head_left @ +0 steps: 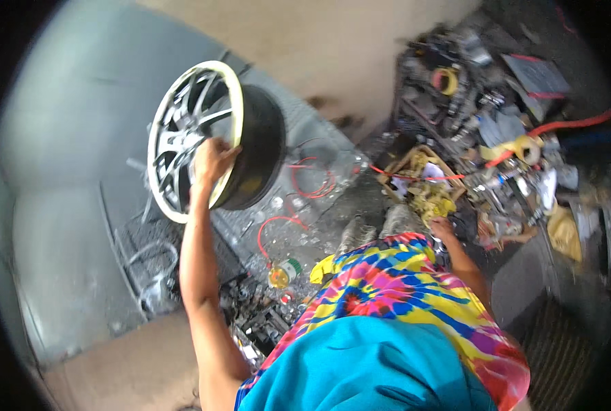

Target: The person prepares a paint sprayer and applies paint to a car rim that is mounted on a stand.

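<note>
A multi-spoke wheel rim (261,147) with a dark barrel and a pale yellow band around its front lip stands raised at the left, tilted. My left hand (213,162) is at the spokes and near lip, its fingers curled and one reaching over the yellow band. What those fingers hold, if anything, is hidden. My right hand (443,227) hangs low at my right side, just in front of crumpled yellow paper or cloth (437,204) in an open cardboard box (410,162). Its fingers are small and partly hidden, so I cannot make out whether they grip anything.
A red hose (312,194) loops over the dusty floor by my feet. Near it stands a small container (284,273) with a green-and-white label. Tools and scrap, with tape rolls (445,81), crowd the right. More clutter (264,322) lies at lower left, beside a grey wall (90,157).
</note>
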Action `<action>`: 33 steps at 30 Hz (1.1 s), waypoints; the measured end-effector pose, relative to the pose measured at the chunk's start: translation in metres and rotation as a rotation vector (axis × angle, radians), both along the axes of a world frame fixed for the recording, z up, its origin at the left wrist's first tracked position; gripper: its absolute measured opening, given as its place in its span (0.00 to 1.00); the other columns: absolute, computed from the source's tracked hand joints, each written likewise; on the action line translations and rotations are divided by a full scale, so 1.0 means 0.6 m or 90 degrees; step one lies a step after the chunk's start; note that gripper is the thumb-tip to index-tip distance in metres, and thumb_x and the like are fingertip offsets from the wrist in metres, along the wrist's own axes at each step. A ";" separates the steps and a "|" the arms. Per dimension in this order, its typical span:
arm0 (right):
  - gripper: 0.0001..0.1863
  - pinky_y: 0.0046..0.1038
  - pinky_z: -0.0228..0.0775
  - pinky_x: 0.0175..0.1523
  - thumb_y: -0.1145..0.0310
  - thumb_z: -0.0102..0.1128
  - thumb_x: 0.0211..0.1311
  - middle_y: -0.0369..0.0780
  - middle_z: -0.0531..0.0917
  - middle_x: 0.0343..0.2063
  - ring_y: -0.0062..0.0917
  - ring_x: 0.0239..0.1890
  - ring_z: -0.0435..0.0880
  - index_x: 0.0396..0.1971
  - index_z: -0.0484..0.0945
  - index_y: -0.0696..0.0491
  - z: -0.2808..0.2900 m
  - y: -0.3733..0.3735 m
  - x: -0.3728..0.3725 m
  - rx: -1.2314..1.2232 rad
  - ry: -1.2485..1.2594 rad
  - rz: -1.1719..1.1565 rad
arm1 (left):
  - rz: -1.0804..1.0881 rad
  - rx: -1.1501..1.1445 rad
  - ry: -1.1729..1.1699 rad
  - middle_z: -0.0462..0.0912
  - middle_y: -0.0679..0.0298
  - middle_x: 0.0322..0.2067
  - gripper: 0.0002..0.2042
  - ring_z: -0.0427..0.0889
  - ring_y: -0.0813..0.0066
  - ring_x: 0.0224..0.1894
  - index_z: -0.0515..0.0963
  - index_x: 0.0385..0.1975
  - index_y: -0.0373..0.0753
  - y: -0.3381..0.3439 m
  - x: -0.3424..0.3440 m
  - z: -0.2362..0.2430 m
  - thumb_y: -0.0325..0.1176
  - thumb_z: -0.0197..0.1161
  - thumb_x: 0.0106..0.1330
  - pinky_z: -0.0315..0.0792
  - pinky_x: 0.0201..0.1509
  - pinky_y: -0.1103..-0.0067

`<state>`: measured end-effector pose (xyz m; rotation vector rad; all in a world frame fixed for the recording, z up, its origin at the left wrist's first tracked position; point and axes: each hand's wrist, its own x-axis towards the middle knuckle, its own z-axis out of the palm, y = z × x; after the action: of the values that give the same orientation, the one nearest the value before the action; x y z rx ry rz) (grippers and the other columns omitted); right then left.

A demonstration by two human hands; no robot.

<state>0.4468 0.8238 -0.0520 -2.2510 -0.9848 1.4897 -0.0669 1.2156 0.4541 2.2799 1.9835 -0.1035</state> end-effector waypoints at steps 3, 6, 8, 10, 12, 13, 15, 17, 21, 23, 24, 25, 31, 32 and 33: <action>0.22 0.42 0.80 0.45 0.46 0.64 0.63 0.46 0.91 0.34 0.40 0.38 0.90 0.39 0.90 0.49 -0.033 -0.034 0.034 -0.006 -0.126 0.051 | -0.027 0.014 -0.071 0.86 0.55 0.23 0.23 0.85 0.58 0.26 0.84 0.28 0.36 0.005 0.011 -0.036 0.55 0.76 0.60 0.76 0.35 0.64; 0.22 0.40 0.81 0.48 0.45 0.66 0.62 0.47 0.91 0.37 0.37 0.41 0.91 0.40 0.90 0.49 0.058 0.033 0.019 0.047 -0.123 0.098 | 0.012 0.067 -0.079 0.85 0.57 0.21 0.19 0.82 0.66 0.23 0.84 0.28 0.34 -0.039 -0.047 -0.009 0.47 0.78 0.61 0.74 0.32 0.68; 0.20 0.39 0.81 0.48 0.47 0.66 0.63 0.47 0.91 0.37 0.36 0.40 0.91 0.40 0.90 0.49 0.081 0.002 0.074 0.096 -0.148 -0.035 | 0.005 0.076 -0.094 0.84 0.57 0.20 0.20 0.82 0.65 0.23 0.85 0.26 0.34 -0.031 -0.030 -0.026 0.48 0.78 0.61 0.74 0.32 0.67; 0.19 0.37 0.81 0.48 0.48 0.66 0.64 0.46 0.91 0.37 0.36 0.40 0.91 0.40 0.90 0.49 0.106 -0.004 0.104 0.155 -0.157 -0.149 | 0.012 0.061 -0.101 0.83 0.57 0.20 0.22 0.81 0.65 0.23 0.85 0.26 0.34 -0.018 -0.011 -0.034 0.51 0.78 0.60 0.73 0.33 0.67; 0.17 0.36 0.80 0.46 0.52 0.65 0.66 0.46 0.90 0.36 0.35 0.39 0.91 0.39 0.89 0.51 0.172 0.021 0.136 0.262 -0.233 -0.264 | 0.012 0.074 -0.068 0.83 0.58 0.20 0.23 0.81 0.65 0.24 0.85 0.26 0.35 -0.010 -0.011 -0.019 0.53 0.77 0.61 0.73 0.34 0.67; 0.16 0.36 0.80 0.45 0.53 0.66 0.66 0.46 0.90 0.35 0.35 0.38 0.91 0.39 0.88 0.52 0.214 0.036 0.153 0.276 -0.254 -0.284 | 0.034 0.062 -0.080 0.83 0.58 0.20 0.25 0.81 0.65 0.24 0.85 0.25 0.35 -0.007 -0.017 -0.019 0.56 0.76 0.62 0.73 0.35 0.67; 0.17 0.36 0.77 0.42 0.54 0.66 0.66 0.46 0.88 0.29 0.35 0.32 0.87 0.37 0.87 0.54 0.276 0.054 0.193 0.321 -0.246 -0.355 | 0.017 0.081 -0.089 0.82 0.58 0.19 0.27 0.80 0.65 0.23 0.84 0.25 0.35 -0.004 -0.014 -0.018 0.59 0.74 0.61 0.74 0.35 0.67; 0.20 0.37 0.76 0.41 0.51 0.65 0.67 0.46 0.86 0.26 0.36 0.29 0.85 0.33 0.85 0.56 0.338 0.080 0.211 0.352 -0.319 -0.414 | 0.038 0.078 -0.089 0.81 0.58 0.19 0.28 0.79 0.66 0.23 0.82 0.23 0.34 0.006 -0.056 -0.029 0.59 0.75 0.62 0.73 0.34 0.67; 0.22 0.37 0.76 0.40 0.49 0.66 0.67 0.47 0.86 0.25 0.36 0.28 0.85 0.32 0.85 0.56 0.416 0.073 0.251 0.298 -0.328 -0.479 | 0.038 0.066 -0.072 0.81 0.59 0.18 0.26 0.78 0.67 0.23 0.82 0.24 0.34 -0.010 -0.031 -0.018 0.56 0.77 0.60 0.72 0.33 0.69; 0.22 0.37 0.76 0.41 0.49 0.67 0.67 0.46 0.86 0.25 0.36 0.28 0.85 0.32 0.85 0.56 0.438 0.085 0.259 0.320 -0.298 -0.498 | 0.017 0.073 -0.115 0.80 0.61 0.17 0.25 0.78 0.70 0.22 0.83 0.24 0.35 -0.012 -0.032 -0.020 0.56 0.78 0.59 0.72 0.32 0.70; 0.22 0.37 0.76 0.41 0.49 0.67 0.67 0.46 0.86 0.24 0.36 0.28 0.85 0.31 0.85 0.57 0.445 0.099 0.259 0.345 -0.265 -0.513 | 0.018 0.079 -0.116 0.80 0.61 0.17 0.25 0.78 0.70 0.22 0.83 0.24 0.35 -0.022 -0.031 -0.009 0.56 0.78 0.59 0.72 0.32 0.70; 0.21 0.38 0.76 0.41 0.50 0.68 0.67 0.45 0.87 0.27 0.35 0.29 0.86 0.33 0.85 0.57 0.433 0.112 0.270 0.399 -0.293 -0.475 | 0.025 0.058 -0.105 0.81 0.61 0.18 0.24 0.78 0.72 0.22 0.84 0.25 0.35 -0.025 -0.016 -0.002 0.55 0.78 0.59 0.72 0.32 0.71; 0.22 0.37 0.77 0.49 0.51 0.69 0.63 0.46 0.87 0.33 0.36 0.40 0.86 0.41 0.86 0.57 0.389 0.329 0.319 0.525 -0.297 -0.434 | 0.020 0.054 -0.058 0.89 0.55 0.31 0.23 0.86 0.56 0.32 0.84 0.44 0.37 -0.051 -0.059 0.014 0.44 0.81 0.56 0.78 0.40 0.64; 0.23 0.41 0.77 0.53 0.50 0.69 0.61 0.49 0.87 0.38 0.45 0.45 0.86 0.40 0.86 0.57 0.368 0.363 0.342 0.519 -0.322 -0.448 | -0.028 0.103 -0.001 0.88 0.55 0.33 0.21 0.86 0.56 0.31 0.84 0.45 0.37 -0.062 -0.047 0.020 0.42 0.80 0.57 0.79 0.40 0.64; 0.26 0.44 0.77 0.55 0.48 0.69 0.60 0.51 0.87 0.41 0.47 0.46 0.85 0.44 0.85 0.58 0.357 0.403 0.350 0.463 -0.390 -0.440 | -0.035 0.153 -0.032 0.87 0.55 0.33 0.19 0.86 0.56 0.32 0.84 0.44 0.37 -0.082 -0.043 0.029 0.40 0.79 0.58 0.79 0.41 0.64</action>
<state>0.6567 1.0658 0.1621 -2.1281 -0.6052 0.1058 -0.0925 1.1664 0.4713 2.4530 2.0062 0.1964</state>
